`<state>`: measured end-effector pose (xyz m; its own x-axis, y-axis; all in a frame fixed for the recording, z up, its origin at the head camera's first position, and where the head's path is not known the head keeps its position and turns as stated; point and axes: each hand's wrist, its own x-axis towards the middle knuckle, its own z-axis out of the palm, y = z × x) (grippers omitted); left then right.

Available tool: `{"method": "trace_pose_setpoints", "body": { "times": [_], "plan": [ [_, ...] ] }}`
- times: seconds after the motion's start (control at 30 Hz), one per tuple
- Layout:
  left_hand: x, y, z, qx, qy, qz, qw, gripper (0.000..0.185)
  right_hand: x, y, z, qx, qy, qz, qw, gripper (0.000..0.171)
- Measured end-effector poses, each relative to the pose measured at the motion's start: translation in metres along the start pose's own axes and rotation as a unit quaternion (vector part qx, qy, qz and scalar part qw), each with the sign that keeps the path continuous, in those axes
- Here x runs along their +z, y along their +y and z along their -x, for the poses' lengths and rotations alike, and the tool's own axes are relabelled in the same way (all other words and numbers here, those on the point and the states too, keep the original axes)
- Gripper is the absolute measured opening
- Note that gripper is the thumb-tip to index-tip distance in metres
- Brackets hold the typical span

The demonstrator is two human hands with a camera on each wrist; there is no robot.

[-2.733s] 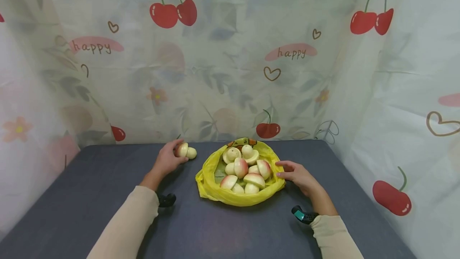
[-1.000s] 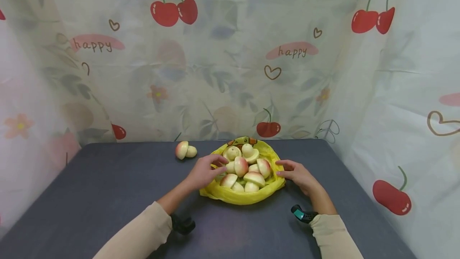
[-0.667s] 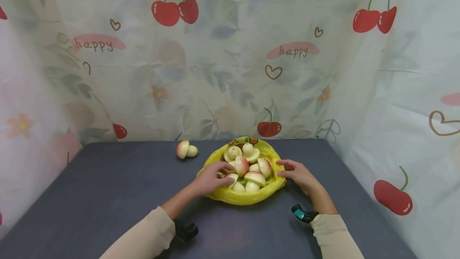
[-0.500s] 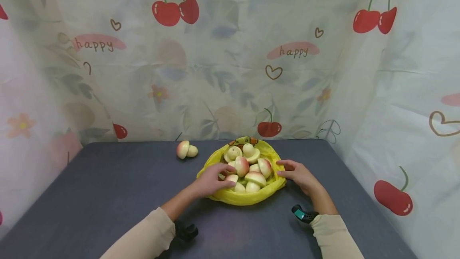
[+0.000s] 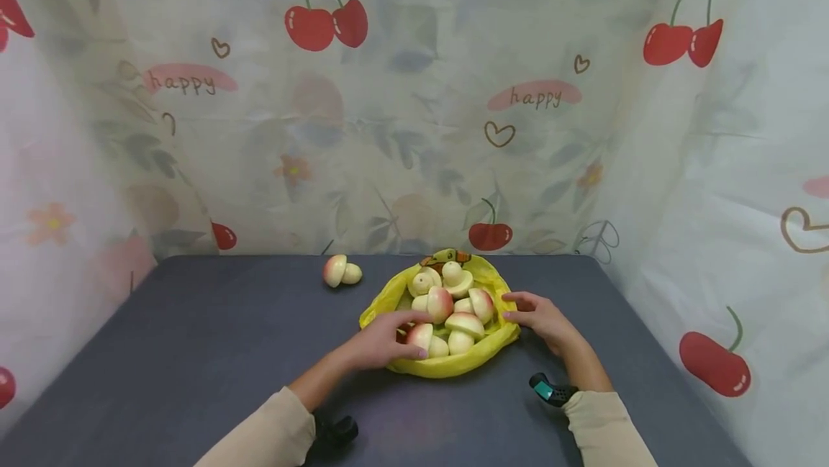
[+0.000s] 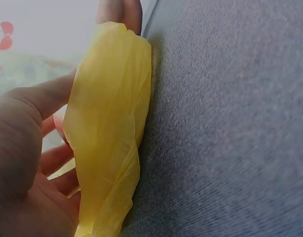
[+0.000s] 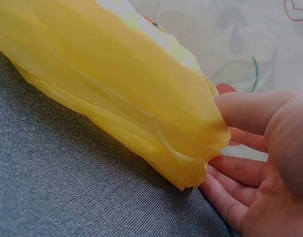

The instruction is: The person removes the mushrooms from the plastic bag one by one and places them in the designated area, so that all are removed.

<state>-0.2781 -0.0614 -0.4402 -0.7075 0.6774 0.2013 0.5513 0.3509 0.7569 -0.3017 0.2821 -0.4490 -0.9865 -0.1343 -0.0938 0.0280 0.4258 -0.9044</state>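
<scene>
A yellow plastic bag [image 5: 453, 368] lies open on the dark grey table [image 5: 194, 337] with several pink-capped toy mushrooms in it. My left hand [image 5: 414, 338] reaches into its front left, thumb and fingers curled round one mushroom [image 5: 422, 333]. In the left wrist view the bag's rim [image 6: 109, 123] covers most of those fingers [image 6: 55, 158]. My right hand [image 5: 507, 306] holds the bag's right rim. In the right wrist view that rim [image 7: 117, 84] sits pinched between the thumb and fingers [image 7: 235, 168].
One loose toy mushroom [image 5: 342, 271] lies on its side on the table left of the bag, near the back edge. Cherry-print curtains [image 5: 414, 129] close off the back and both sides. Bare table stretches to the left and front.
My left hand left the loose mushroom, crossed right into the bag and curled round a mushroom at its front left. The right hand stayed on the bag's rim.
</scene>
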Motion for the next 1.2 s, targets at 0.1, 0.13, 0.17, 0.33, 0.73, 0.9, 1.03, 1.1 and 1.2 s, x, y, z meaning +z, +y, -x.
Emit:
{"method": "trace_pose_setpoints", "body": {
  "times": [0.1,0.13,0.17,0.33,0.73,0.9,1.03,1.1,1.2],
  "plan": [
    [0.001,0.002,0.001,-0.005,0.007,0.01,0.9999,0.056,0.0,0.001,0.0,-0.001,0.001,-0.002,1.0,0.05],
    [0.001,0.003,0.002,-0.007,0.01,0.01,0.9999,0.056,0.001,0.001,0.0,-0.001,0.002,-0.002,1.0,0.05],
    [0.001,0.004,0.002,-0.01,0.013,0.012,0.9998,0.057,0.001,0.001,0.0,-0.001,0.003,-0.003,1.0,0.051],
    [0.002,0.004,0.005,-0.026,0.041,0.022,0.9986,0.055,0.002,0.001,0.001,0.001,0.002,-0.004,1.0,0.054],
    [-0.008,0.005,0.012,-0.05,0.168,0.116,0.9778,0.053,0.002,0.002,0.0,-0.001,0.004,-0.008,1.0,0.053],
    [-0.021,0.016,0.019,-0.049,0.195,0.141,0.9694,0.052,0.002,0.003,0.0,-0.001,0.003,-0.008,1.0,0.054],
    [-0.034,0.011,0.02,-0.056,0.223,0.158,0.9602,0.054,0.001,0.004,-0.001,0.001,0.005,-0.008,1.0,0.053],
    [-0.039,0.001,0.019,-0.058,0.244,0.158,0.9549,0.054,0.001,0.005,-0.002,0.004,0.007,-0.011,1.0,0.052],
    [-0.046,-0.001,0.018,-0.07,0.278,0.172,0.9425,0.053,0.001,0.005,-0.003,0.006,0.005,-0.009,1.0,0.052]
  ]
}}
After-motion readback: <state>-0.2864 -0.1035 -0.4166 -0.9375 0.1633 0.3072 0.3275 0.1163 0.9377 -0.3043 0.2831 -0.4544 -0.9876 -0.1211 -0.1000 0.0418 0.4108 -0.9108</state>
